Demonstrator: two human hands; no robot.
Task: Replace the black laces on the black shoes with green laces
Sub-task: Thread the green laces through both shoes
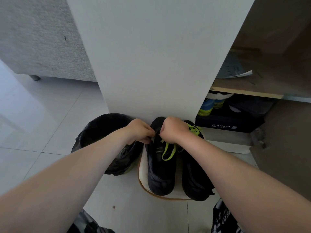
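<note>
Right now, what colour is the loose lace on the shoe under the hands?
The lace on the shoe is bright yellow-green; head view shows it best.

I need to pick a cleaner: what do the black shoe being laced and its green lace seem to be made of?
The black shoe: probably knit or suede-like textile, matte; its surface looks dull and slightly fuzzy, with no shine. The green lace: likely flat woven fabric, matte; it lies as a thin ribbon-like band that bends softly.
</note>
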